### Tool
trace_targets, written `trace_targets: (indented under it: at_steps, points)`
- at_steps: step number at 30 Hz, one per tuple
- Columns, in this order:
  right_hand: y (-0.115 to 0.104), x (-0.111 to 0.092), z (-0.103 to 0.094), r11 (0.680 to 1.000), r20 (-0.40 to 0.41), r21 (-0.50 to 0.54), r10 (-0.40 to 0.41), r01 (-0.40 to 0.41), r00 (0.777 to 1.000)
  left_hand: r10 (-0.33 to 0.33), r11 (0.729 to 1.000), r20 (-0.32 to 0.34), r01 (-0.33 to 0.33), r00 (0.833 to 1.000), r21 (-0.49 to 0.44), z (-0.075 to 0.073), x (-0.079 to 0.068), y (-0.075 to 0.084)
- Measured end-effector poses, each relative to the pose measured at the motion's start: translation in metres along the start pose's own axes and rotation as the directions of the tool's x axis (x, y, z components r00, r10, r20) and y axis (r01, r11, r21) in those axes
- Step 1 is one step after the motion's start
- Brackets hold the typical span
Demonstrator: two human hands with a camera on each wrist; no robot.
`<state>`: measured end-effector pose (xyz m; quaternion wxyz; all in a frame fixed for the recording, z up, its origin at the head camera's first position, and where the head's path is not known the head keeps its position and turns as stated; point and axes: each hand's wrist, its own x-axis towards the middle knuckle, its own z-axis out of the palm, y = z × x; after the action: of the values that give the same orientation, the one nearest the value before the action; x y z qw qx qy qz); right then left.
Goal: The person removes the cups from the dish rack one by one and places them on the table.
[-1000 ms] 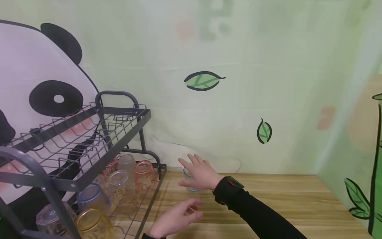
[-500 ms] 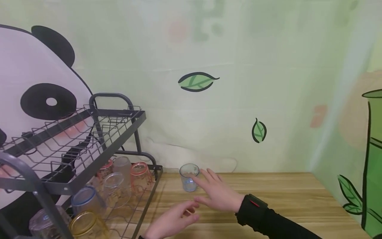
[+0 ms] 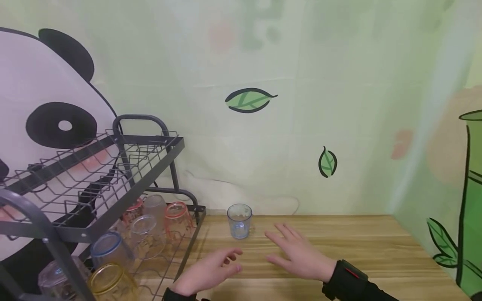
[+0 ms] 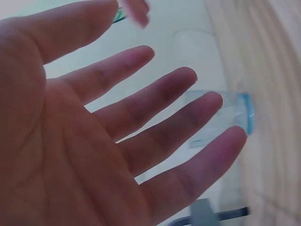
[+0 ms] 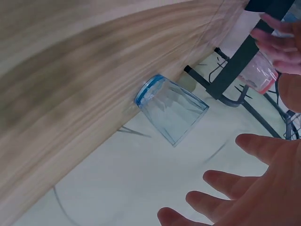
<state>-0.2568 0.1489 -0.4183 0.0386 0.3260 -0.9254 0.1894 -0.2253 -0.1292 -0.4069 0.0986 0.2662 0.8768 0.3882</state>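
Observation:
A clear bluish drinking glass (image 3: 239,221) stands upright on the wooden table near the back wall, its mouth facing up. To its right and nearer to me, my right hand (image 3: 301,255) hovers with fingers spread, holding nothing. My left hand (image 3: 208,269) is in front of the glass, beside the rack, with its fingers loosely bent and nothing in them. In the left wrist view the glass (image 4: 218,117) shows behind the fingers of that hand. The right wrist view has the whole glass (image 5: 170,108), apart from the fingers.
At the left stands a dark two-tier wire dish rack (image 3: 137,182). Its lower tier holds several upside-down glasses, among them a yellow-rimmed one (image 3: 113,282), a blue-rimmed one (image 3: 111,251) and a red-rimmed one (image 3: 178,221). A printed cloth wall (image 3: 357,104) rises behind the wooden table (image 3: 339,234).
My right hand has drawn away from the glass, to the right and towards me, leaving the glass standing in full view. My left hand has shifted slightly left.

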Motion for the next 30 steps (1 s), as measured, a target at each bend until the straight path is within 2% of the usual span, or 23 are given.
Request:
trace_targets:
  at_steps: [5, 9, 12, 17, 20, 24, 27, 30]
  points:
    - [0.006, -0.015, -0.002, 1.000, -0.018, 0.009, -0.003, 0.003, 1.000, 0.013, 0.997, -0.016, -0.012, 1.000, 0.076, -0.020, 0.005, 0.020]
    - [0.009, -0.023, 0.000, 1.000, -0.027, 0.005, -0.007, 0.007, 1.000, 0.008, 0.995, -0.033, -0.005, 0.999, 0.096, -0.043, 0.011, 0.031]
    - [0.009, -0.026, 0.004, 1.000, -0.028, 0.009, -0.027, 0.027, 0.999, -0.016, 0.991, -0.066, 0.025, 0.998, 0.130, -0.060, 0.015, 0.033]
    - [0.007, -0.029, 0.012, 0.999, -0.002, 0.035, -0.032, 0.032, 0.999, -0.046, 0.967, -0.135, 0.078, 0.990, 0.243, -0.082, 0.020, 0.025]
    - [0.005, -0.032, 0.014, 0.999, -0.011, 0.030, -0.032, 0.033, 0.999, -0.059, 0.931, -0.210, 0.130, 0.976, 0.340, -0.093, 0.021, 0.019]
    - [0.003, -0.036, 0.014, 0.999, -0.031, 0.036, -0.037, 0.038, 0.999, -0.096, 0.845, -0.342, 0.258, 0.935, 0.468, -0.105, 0.022, 0.008]
    - [0.001, -0.038, 0.014, 0.998, -0.036, 0.062, -0.023, 0.025, 0.999, -0.169, 0.784, -0.407, 0.373, 0.898, 0.497, -0.115, 0.025, -0.002]
    - [0.000, -0.040, 0.015, 0.997, -0.046, 0.074, -0.008, 0.012, 0.999, -0.250, 0.754, -0.428, 0.452, 0.869, 0.477, -0.123, 0.025, -0.009]
